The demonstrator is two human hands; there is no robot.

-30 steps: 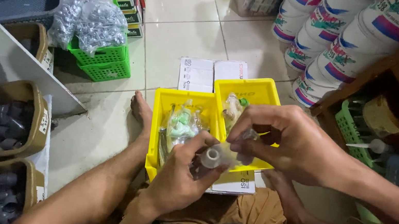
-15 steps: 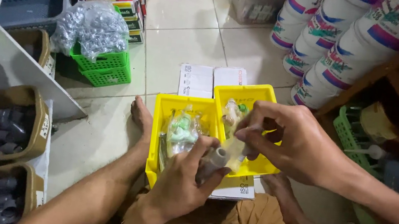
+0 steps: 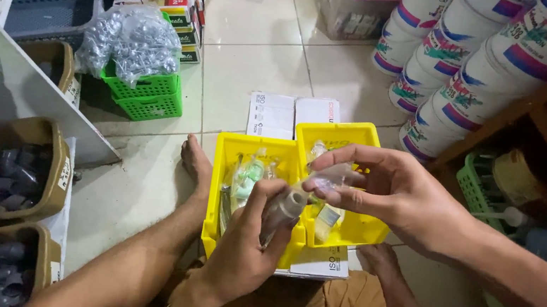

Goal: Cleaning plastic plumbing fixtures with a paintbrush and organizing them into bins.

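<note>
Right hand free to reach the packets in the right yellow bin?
Probably yes. The right hand hovers just above the right yellow bin, whose top is open, but its fingers already pinch a clear wrapper against the grey fitting in the left hand.

There are two hands, a left hand (image 3: pixel 243 245) and a right hand (image 3: pixel 395 199). Two yellow bins (image 3: pixel 267 151) sit side by side in the middle. Two white boxes (image 3: pixel 293 115) lie flat just behind them. On the far left there are two green baskets (image 3: pixel 146 96), stacked, with one clear bag of small silver parts (image 3: pixel 129 40) on top. On the near left are two brown boxes (image 3: pixel 53 172) full of grey pipe pieces. At the far right stand many white paint buckets (image 3: pixel 457 65), at least six. One bare foot (image 3: pixel 195 162) shows beside the bins.
</note>
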